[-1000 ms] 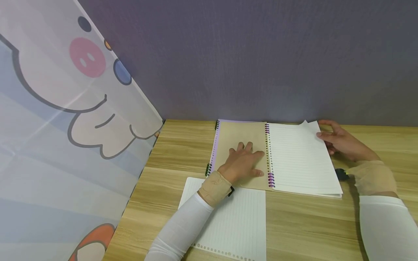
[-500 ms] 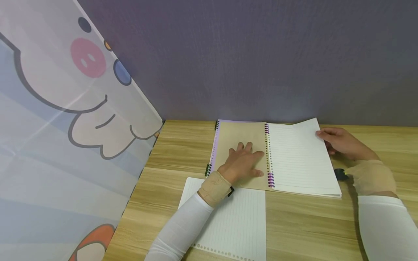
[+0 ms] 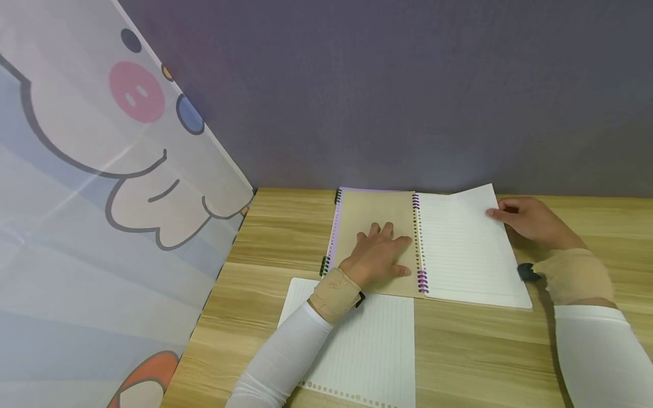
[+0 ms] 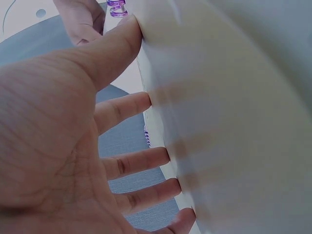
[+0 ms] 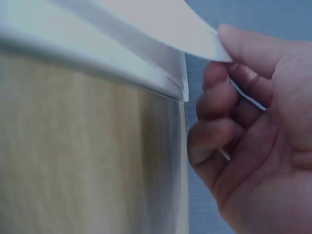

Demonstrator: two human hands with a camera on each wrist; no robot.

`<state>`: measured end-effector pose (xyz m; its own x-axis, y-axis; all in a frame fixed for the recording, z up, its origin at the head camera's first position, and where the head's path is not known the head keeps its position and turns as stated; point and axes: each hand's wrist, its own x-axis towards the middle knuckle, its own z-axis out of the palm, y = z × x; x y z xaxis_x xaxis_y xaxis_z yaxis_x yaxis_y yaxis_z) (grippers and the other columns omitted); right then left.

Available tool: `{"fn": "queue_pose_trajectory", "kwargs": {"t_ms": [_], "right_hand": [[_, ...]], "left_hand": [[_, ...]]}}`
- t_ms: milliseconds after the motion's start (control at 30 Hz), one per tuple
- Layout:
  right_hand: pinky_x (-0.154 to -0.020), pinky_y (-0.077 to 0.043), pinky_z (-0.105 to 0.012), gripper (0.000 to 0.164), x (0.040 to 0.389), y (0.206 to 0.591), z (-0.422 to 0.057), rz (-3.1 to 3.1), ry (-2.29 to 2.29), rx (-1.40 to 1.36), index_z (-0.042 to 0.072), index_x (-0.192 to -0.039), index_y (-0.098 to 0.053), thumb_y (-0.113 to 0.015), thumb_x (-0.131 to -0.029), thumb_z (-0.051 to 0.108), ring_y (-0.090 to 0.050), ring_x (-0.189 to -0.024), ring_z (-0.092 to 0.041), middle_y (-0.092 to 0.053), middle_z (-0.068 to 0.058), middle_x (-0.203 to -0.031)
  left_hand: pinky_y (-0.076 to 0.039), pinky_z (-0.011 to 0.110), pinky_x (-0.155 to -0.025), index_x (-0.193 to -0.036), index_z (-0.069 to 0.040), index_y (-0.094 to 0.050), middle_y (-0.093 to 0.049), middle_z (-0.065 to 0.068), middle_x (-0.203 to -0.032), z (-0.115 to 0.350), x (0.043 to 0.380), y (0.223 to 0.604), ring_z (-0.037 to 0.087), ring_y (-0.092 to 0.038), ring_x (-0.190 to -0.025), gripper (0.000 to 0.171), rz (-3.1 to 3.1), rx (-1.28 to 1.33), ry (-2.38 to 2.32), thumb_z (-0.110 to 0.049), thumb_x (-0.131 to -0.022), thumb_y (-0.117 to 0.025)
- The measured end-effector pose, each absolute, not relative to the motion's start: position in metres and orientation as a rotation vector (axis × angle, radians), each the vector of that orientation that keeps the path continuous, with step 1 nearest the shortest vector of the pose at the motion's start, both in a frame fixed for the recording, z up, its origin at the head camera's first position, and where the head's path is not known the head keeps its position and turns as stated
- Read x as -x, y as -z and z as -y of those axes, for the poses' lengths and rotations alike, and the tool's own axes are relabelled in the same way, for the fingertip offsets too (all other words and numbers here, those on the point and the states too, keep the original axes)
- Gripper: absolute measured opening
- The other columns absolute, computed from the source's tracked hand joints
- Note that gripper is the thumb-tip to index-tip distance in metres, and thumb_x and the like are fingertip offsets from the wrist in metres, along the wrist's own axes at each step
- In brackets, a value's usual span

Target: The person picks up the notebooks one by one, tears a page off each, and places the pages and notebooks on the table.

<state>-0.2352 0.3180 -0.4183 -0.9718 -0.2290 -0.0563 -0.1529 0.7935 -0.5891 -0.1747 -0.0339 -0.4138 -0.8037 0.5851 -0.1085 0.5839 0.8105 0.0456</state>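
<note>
An open spiral notebook (image 3: pixel 464 260) with purple rings lies near the back of the table, lined pages on its right side. Its tan cover (image 3: pixel 377 207) is turned to the left, and my left hand (image 3: pixel 377 255) rests on it with spread fingers. The left wrist view shows those fingertips (image 4: pixel 158 155) touching the tan surface. At the notebook's far right corner, my right hand (image 3: pixel 535 221) pinches a lined page (image 5: pixel 170 24) between thumb and fingers. That page's corner is lifted and bends up from the pages beneath, as the right wrist view shows.
Beneath the tan cover, a lilac notebook edge (image 3: pixel 335 238) with dark rings (image 3: pixel 324 265) shows. A loose lined sheet with punched holes (image 3: pixel 377 345) lies in front, partly under the left forearm. Behind the wooden table (image 3: pixel 474 351) stands a dark grey panel (image 3: pixel 388 96); a cartoon-printed sheet (image 3: pixel 102 238) hangs left.
My right hand has moved slightly left, its index finger drawn in around the page corner, which now stands higher and smoother. The left hand stays in place.
</note>
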Motion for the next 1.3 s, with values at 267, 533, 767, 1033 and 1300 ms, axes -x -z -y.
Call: {"fn": "queue_pose_trajectory", "kwargs": {"t_ms": [267, 533, 767, 1033, 1300], "right_hand": [[-0.066, -0.045, -0.036, 0.057, 0.238, 0.419, -0.312, -2.561, 1.072, 0.283, 0.005, -0.12, -0.053, -0.05, -0.088, 0.052, -0.058, -0.075, -0.02, -0.062, -0.009, -0.092], [-0.066, -0.047, -0.04, 0.058, 0.241, 0.425, -0.312, -2.405, 1.202, 0.243, -0.005, -0.116, -0.051, -0.05, -0.09, 0.046, -0.061, -0.073, -0.025, -0.063, -0.013, -0.088], [-0.069, -0.045, -0.037, 0.059, 0.24, 0.426, -0.312, -2.427, 1.116, 0.269, -0.004, -0.117, -0.053, -0.047, -0.091, 0.049, -0.06, -0.076, -0.022, -0.063, -0.009, -0.09], [-0.071, -0.046, -0.038, 0.058, 0.233, 0.419, -0.312, -2.375, 1.174, 0.26, -0.005, -0.12, -0.048, -0.047, -0.092, 0.046, -0.061, -0.078, -0.024, -0.063, -0.011, -0.092], [-0.071, -0.045, -0.037, 0.057, 0.233, 0.419, -0.311, -2.389, 1.182, 0.276, -0.004, -0.123, -0.048, -0.048, -0.092, 0.044, -0.06, -0.077, -0.022, -0.063, -0.011, -0.095]], "left_hand": [[-0.03, 0.036, -0.065, -0.131, -0.037, -0.042, -0.039, -0.002, -0.116, 0.033, 0.175, 0.413, 0.019, -0.031, -0.091, 0.062, -2.881, -0.926, -0.02, -0.064, -0.076, -0.053], [-0.03, 0.037, -0.068, -0.135, -0.037, -0.04, -0.038, -0.001, -0.12, 0.035, 0.174, 0.411, 0.019, -0.031, -0.094, 0.066, -2.873, -0.899, -0.048, -0.064, -0.076, -0.054], [-0.031, 0.038, -0.071, -0.135, -0.038, -0.039, -0.038, 0.0, -0.122, 0.037, 0.174, 0.41, 0.019, -0.032, -0.098, 0.065, -2.834, -0.906, -0.045, -0.064, -0.077, -0.053], [-0.034, 0.041, -0.081, -0.133, -0.035, -0.042, -0.035, 0.001, -0.128, 0.026, 0.196, 0.396, 0.022, -0.033, -0.11, 0.062, -2.759, -0.866, -0.017, -0.06, -0.079, -0.057], [-0.032, 0.038, -0.085, -0.136, -0.033, -0.039, -0.034, -0.009, -0.132, 0.01, 0.23, 0.404, 0.017, -0.032, -0.116, 0.063, -2.827, -0.803, -0.113, -0.055, -0.08, -0.057]]}}
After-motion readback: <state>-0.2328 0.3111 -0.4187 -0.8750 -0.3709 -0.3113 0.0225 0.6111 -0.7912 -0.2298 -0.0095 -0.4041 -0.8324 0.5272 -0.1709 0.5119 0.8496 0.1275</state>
